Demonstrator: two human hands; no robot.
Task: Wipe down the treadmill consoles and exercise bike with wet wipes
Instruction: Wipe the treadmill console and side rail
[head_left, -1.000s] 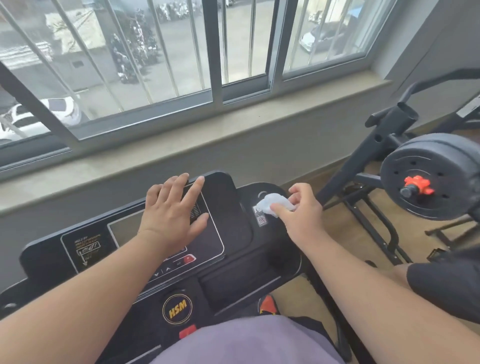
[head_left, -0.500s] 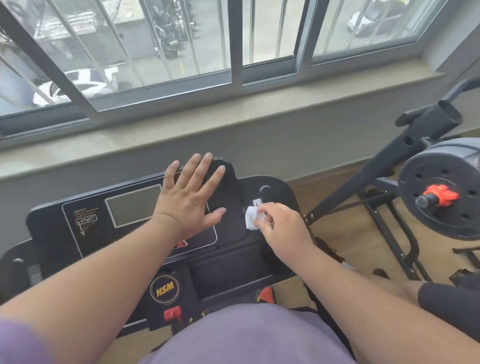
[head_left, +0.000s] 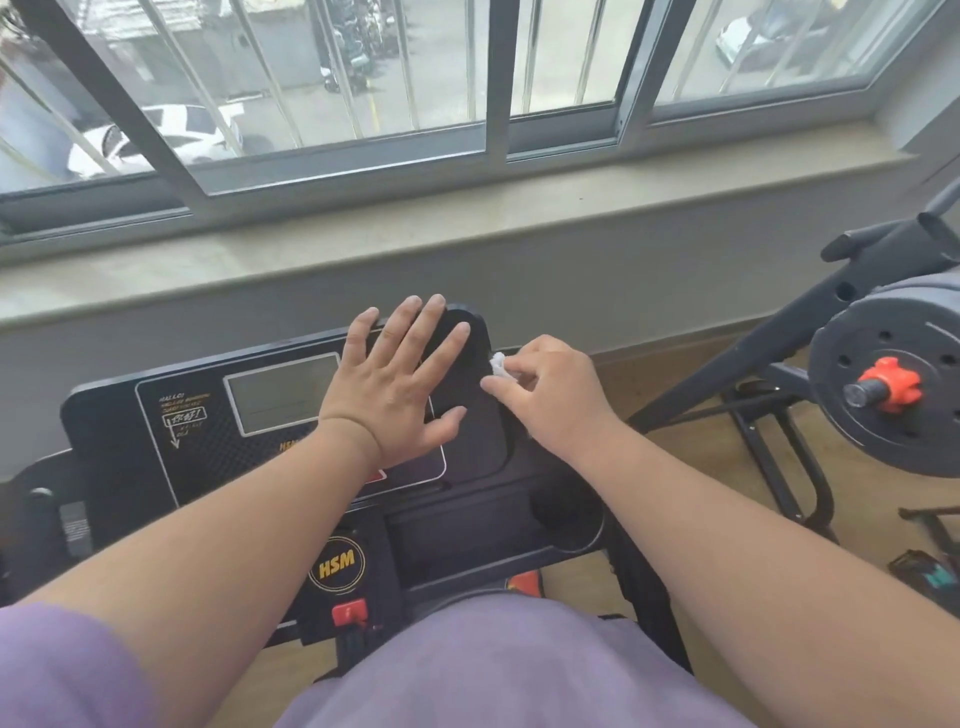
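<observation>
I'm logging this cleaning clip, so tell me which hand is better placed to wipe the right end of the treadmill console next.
Right. The right hand already pinches the wet wipe at the treadmill console's right side. The left hand lies flat on the panel, holding nothing.

One treadmill console (head_left: 156, 415) with one grey display screen (head_left: 283, 392) and one round HSM badge (head_left: 336, 564). One left hand (head_left: 395, 395), one right hand (head_left: 550, 395), one white wipe (head_left: 498, 364). One weight plate (head_left: 893, 395) carrying one orange collar (head_left: 889, 384).
</observation>
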